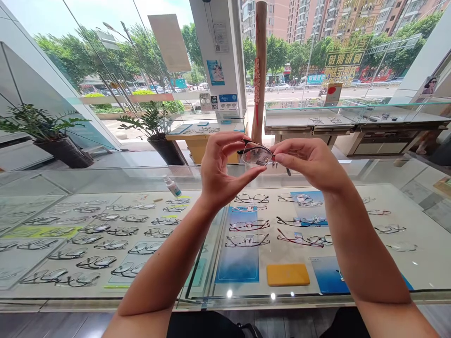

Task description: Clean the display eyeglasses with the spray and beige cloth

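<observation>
Both of my hands hold a pair of eyeglasses (pixel 256 156) up over the glass display counter. The frame is thin and dark along the top, and one clear lens bears a small printed mark. My left hand (pixel 220 169) grips the left side, fingers behind and above, thumb stretched along below the lens. With thumb and fingers pinched, my right hand (pixel 306 159) grasps the frame near its middle or right part; that side is mostly hidden by the fingers. A dark temple tip (pixel 288 172) pokes out under the right fingers.
Inside the glass counter (pixel 207 300) lie rows of eyeglasses (pixel 97 262), blue cards (pixel 243 267) and a yellow case (pixel 287 274). A small white bottle (pixel 172 186) stands at the counter's left part. Beyond are potted plants (pixel 164 145), a wooden post (pixel 260 70) and more display cases (pixel 303 123).
</observation>
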`<state>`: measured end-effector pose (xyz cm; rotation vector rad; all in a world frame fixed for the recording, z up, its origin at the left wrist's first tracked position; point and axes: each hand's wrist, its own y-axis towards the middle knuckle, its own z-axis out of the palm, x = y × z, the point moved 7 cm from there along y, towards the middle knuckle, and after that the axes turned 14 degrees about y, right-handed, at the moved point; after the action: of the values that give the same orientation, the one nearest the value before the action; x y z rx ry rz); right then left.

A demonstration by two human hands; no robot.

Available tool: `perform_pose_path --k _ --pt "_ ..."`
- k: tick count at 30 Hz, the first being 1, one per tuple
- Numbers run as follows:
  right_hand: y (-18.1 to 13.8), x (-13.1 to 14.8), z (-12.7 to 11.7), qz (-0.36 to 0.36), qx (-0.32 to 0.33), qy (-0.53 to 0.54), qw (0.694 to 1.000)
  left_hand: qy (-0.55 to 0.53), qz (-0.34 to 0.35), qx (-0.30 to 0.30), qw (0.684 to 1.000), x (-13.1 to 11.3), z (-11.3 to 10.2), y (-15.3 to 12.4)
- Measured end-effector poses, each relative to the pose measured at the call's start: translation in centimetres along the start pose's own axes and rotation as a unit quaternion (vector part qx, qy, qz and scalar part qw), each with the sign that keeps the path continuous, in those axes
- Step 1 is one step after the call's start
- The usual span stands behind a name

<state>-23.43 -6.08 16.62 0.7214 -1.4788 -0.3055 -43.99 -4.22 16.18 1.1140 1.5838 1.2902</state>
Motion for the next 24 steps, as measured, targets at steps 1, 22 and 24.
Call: perform_pose_path --k 1,22,24 --pt "0.0 0.0 -0.1 -0.007 -0.011 0.008 1.000 0.010 -0.004 0.004 1.000 0.0 0.1 0.0" --pt "-2.2 1.7 6.0 -0.269 -0.160 -0.323 0.893 -0.128 -0.401 0.043 0.906 1.6 1.9 -2.3" --pt "-2.1 1.9 5.9 -0.237 -0.126 -0.317 0.909 -0.117 -0.397 0.031 0.910 2.4 1.7 -2.2"
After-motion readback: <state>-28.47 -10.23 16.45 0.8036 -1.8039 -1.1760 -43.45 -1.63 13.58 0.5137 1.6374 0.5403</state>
